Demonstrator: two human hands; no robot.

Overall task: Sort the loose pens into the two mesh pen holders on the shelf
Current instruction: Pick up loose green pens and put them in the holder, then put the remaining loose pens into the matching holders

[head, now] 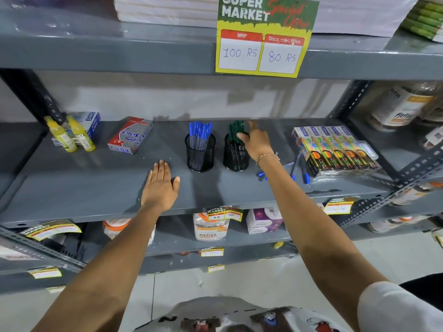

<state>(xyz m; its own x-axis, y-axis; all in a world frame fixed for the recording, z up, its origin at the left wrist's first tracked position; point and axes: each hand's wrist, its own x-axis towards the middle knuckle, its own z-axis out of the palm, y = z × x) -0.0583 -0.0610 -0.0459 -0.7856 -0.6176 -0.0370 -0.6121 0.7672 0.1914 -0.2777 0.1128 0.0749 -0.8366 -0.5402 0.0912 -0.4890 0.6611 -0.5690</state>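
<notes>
Left hand (160, 188): flat on the grey shelf (72, 188), palm down, fingers straight and close together; grip wide, holding nothing.
Right hand (256, 140): reaching over the right-hand mesh holder (236, 155), thumb against the tops of the green pens (236, 131); grip partly curled round them, though whether closed on a pen cannot be told.
Left-hand mesh holder (200, 153): black, upright, just beside the other holder but apart from it; packed with blue pens (200, 134) standing cap up.
Right-hand mesh holder contents: green pens only, upright.
Loose pens (303, 172): a few blue ones lying on the shelf to the right of the right forearm, near the front edge, partly hidden by the arm; exact count unclear.
Colourful boxes (335, 149): a row lying flat just right of the loose pens.
Red and grey box (130, 135): lying tilted, well left of the holders.
Yellow bottles (69, 135): two, at the far left of the shelf, in front of a blue and white box (92, 121).
Price card (263, 37): hanging from the shelf above, marked 100 Rs and 80 Rs.
</notes>
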